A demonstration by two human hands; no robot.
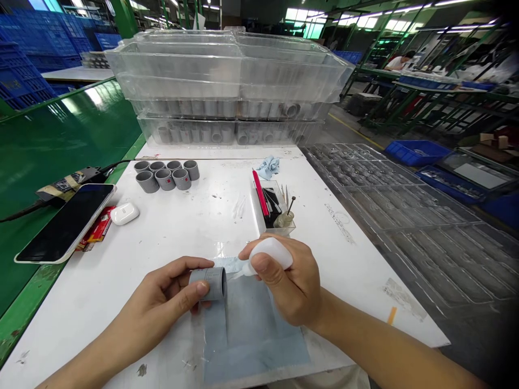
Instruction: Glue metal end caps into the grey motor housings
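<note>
Nothing is legible, even on the grey pipe coupling (208, 283).

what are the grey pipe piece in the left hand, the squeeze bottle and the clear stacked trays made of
The grey pipe coupling in the left hand looks like rigid PVC, matt with faint moulded ridges. The squeeze bottle in the right hand seems soft polyethylene, milky and translucent. The stacked trays look like thin formed clear plastic, glossy, with grey pipe pieces showing through.

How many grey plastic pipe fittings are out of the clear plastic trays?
8: seven grey fittings stand grouped on the white table; one is held in the left hand.
</note>
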